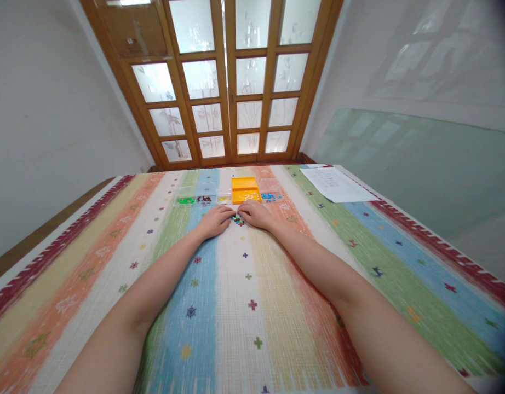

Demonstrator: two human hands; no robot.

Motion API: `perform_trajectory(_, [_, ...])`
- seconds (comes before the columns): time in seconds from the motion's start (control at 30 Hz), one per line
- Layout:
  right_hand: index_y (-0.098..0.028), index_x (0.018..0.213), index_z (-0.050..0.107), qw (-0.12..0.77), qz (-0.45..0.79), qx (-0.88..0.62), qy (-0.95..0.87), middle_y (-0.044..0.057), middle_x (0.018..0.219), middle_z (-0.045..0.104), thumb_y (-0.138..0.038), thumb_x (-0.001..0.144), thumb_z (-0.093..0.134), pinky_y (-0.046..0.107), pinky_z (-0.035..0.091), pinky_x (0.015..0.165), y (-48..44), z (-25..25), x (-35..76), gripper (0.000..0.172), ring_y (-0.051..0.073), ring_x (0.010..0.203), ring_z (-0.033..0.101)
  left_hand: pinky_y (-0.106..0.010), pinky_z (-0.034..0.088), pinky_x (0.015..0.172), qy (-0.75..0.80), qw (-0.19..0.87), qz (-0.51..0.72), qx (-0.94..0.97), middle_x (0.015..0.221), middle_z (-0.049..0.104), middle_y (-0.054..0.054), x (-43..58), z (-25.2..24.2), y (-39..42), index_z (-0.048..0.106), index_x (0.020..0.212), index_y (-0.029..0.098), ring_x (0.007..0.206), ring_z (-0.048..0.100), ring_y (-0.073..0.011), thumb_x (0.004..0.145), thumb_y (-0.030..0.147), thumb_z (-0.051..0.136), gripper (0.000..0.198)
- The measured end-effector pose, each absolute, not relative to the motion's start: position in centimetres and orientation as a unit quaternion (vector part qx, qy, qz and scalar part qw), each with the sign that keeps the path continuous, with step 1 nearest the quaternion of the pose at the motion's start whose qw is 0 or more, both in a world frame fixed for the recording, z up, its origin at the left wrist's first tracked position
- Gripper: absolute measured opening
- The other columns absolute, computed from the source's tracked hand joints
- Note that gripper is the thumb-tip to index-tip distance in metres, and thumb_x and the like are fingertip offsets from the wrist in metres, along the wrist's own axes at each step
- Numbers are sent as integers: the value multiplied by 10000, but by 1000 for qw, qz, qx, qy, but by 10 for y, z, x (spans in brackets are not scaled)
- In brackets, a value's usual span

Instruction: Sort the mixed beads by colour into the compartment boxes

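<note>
My left hand (217,221) rests on the table at the left of a small heap of mixed coloured pieces (238,221). Its fingers are bent and close together, tips at the heap's edge. From the other side my right hand (254,214) curls toward the same heap, its fingertips almost meeting the left ones. Whatever lies between the fingertips is too small to make out. Just beyond the hands stands an orange box (245,184) with its lid up and white pieces inside. Clear boxes beside it hold green pieces (185,201), dark brown pieces (204,199), yellow pieces (224,199) and blue pieces (269,196).
A striped, patterned cloth (236,306) covers the table. White printed paper (338,184) lies at the far right. Behind the table are wooden doors with glass panes (231,104). Walls stand on both sides, with a pale glass panel (417,164) at the right.
</note>
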State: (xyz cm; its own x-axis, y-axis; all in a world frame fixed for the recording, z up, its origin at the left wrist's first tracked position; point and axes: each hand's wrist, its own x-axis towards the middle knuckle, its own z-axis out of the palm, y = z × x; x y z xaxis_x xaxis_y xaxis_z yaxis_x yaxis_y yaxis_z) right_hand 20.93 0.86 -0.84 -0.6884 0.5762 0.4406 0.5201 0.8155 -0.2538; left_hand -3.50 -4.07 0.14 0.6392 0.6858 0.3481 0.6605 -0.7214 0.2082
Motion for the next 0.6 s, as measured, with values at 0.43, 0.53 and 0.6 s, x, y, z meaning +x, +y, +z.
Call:
perform_trajectory(0.43, [-189, 988, 812, 268, 50, -300, -914, 91, 1021, 783, -207, 998, 585, 335, 483, 911, 6, -7, 209, 228, 216, 969, 682, -460, 453, 1156, 349, 41, 200, 915, 1287, 719, -81, -32, 10, -45, 743, 1264, 230, 1254, 595, -255, 1000, 214, 484, 371])
perform_trajectory(0.53, [-187, 994, 813, 269, 55, -309, -911, 93, 1012, 785, -205, 997, 589, 334, 485, 905, 5, -6, 209, 225, 216, 958, 685, -473, 451, 1159, 349, 44, 199, 915, 1288, 721, -82, -31, 12, -46, 746, 1263, 236, 1260, 591, -261, 998, 211, 483, 374])
perform_trajectory(0.6, [-184, 992, 813, 269, 57, -314, -909, 94, 1003, 785, -204, 997, 588, 332, 484, 898, 4, -5, 209, 226, 215, 953, 684, -474, 447, 1165, 346, 45, 199, 916, 1301, 716, -82, -31, 12, -47, 741, 1271, 236, 1271, 588, -260, 998, 211, 485, 376])
